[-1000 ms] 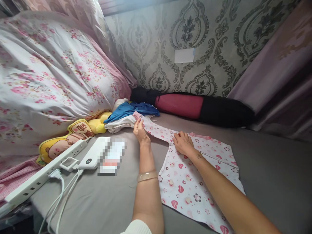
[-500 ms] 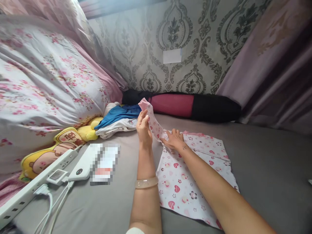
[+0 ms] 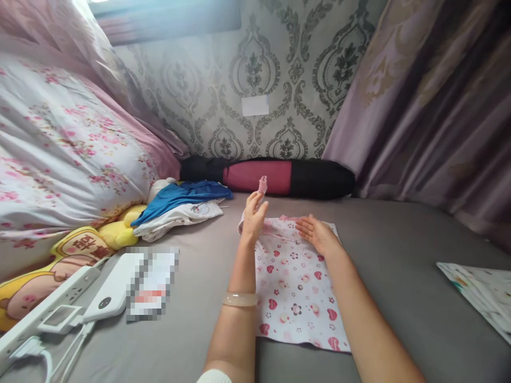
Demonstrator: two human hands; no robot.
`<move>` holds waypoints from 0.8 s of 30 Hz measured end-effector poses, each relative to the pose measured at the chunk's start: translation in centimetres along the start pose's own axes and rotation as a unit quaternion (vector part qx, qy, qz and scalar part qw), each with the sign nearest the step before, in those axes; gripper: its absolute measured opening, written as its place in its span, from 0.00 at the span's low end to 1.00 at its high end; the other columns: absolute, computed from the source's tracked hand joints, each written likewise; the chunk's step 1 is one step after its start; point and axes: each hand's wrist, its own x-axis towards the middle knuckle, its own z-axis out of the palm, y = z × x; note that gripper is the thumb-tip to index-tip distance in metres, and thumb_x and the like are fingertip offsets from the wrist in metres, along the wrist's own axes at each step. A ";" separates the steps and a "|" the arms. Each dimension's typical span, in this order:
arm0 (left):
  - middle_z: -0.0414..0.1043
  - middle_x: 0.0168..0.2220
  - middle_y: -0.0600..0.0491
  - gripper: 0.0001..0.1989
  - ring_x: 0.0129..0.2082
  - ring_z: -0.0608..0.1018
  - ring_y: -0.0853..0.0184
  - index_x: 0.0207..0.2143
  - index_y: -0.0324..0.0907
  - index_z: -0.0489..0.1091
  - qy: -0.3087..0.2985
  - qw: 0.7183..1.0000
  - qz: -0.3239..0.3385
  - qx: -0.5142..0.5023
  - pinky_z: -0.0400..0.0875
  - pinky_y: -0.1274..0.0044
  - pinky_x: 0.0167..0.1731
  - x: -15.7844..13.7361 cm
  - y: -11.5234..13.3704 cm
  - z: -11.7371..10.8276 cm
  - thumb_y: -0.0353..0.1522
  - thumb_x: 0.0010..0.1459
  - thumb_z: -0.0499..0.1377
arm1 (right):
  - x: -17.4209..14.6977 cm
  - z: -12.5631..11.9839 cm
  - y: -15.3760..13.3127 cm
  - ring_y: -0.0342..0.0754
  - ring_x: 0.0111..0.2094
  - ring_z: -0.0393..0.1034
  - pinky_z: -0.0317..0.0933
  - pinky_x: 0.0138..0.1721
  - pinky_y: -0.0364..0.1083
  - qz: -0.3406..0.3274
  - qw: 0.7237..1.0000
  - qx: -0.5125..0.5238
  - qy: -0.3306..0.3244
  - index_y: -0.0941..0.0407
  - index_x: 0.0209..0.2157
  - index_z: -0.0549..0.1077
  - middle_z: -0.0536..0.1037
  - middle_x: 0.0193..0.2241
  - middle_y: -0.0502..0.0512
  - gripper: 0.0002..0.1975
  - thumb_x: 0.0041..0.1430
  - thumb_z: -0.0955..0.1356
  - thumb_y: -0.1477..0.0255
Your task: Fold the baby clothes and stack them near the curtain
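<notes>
A child's shirt (image 3: 295,298), white with pink hearts, flowers and small figures, lies flat on the grey sheet in front of me. My left hand (image 3: 254,218), with a pale bangle on its wrist, is closed on one sleeve. It lifts the sleeve's pink cuff (image 3: 262,184) above the bed; the cuff sticks up past the fingers. Over the shirt's upper right side is my right hand (image 3: 319,235), its fingers stretched out and nothing in them. Whether its fingertips touch the cloth I cannot tell. My left hand hides part of the sleeve.
Blue and white clothes (image 3: 181,202) lie piled at the left, beside a yellow cartoon cushion (image 3: 32,287). Nearer are a power strip (image 3: 51,298) and a white power bank (image 3: 115,287) with cables. A black and pink roll (image 3: 257,176) lines the wall. White printed sheets (image 3: 481,292) lie at the right.
The view has turned right. The left hand has carried the sleeve toward the shirt's middle. My right hand has left the sleeve's base and moved to the shirt's right side, fingers spread.
</notes>
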 end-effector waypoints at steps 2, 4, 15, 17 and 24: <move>0.60 0.60 0.44 0.18 0.60 0.64 0.59 0.49 0.41 0.69 -0.061 0.995 0.029 0.078 0.58 0.65 0.59 -1.0 -0.2 2.1 0.33 0.56 0.55 | -0.1 -1.9 -0.1 0.44 0.35 0.75 0.68 0.34 0.41 0.016 0.998 0.052 0.012 0.61 0.42 0.70 0.75 0.48 0.66 0.17 0.68 0.57 0.64; 0.59 0.62 0.44 0.20 0.60 0.64 0.59 0.52 0.44 0.66 -0.130 0.976 0.052 0.168 0.55 0.61 0.60 -2.2 -0.6 4.0 0.32 0.56 0.54 | -0.1 -3.3 -0.1 0.44 0.34 0.75 0.69 0.35 0.42 0.025 0.996 0.084 0.018 0.61 0.43 0.69 0.77 0.45 0.65 0.17 0.69 0.55 0.65; 0.54 0.65 0.47 0.22 0.63 0.60 0.62 0.57 0.46 0.58 -0.366 0.850 0.118 0.360 0.43 0.53 0.62 -6.7 -1.6 7.8 0.32 0.60 0.50 | -0.3 -5.3 -0.4 0.46 0.30 0.76 0.71 0.32 0.44 0.040 0.997 0.072 0.014 0.58 0.42 0.67 0.78 0.28 0.57 0.13 0.68 0.58 0.64; 0.55 0.64 0.46 0.21 0.62 0.61 0.61 0.56 0.45 0.59 -0.374 0.845 0.129 0.360 0.44 0.53 0.62 -6.8 -1.8 7.9 0.33 0.61 0.50 | 0.0 -5.4 -0.2 0.46 0.28 0.75 0.70 0.30 0.43 0.029 0.998 0.053 0.019 0.57 0.39 0.69 0.78 0.27 0.56 0.10 0.67 0.60 0.66; 0.57 0.63 0.46 0.20 0.60 0.64 0.60 0.56 0.43 0.62 -0.380 0.842 0.138 0.357 0.49 0.55 0.62 -7.0 -1.4 8.2 0.33 0.60 0.51 | 0.9 -5.2 0.4 0.42 0.20 0.71 0.67 0.21 0.39 -0.023 0.998 -0.014 0.065 0.59 0.37 0.73 0.76 0.22 0.51 0.06 0.61 0.67 0.71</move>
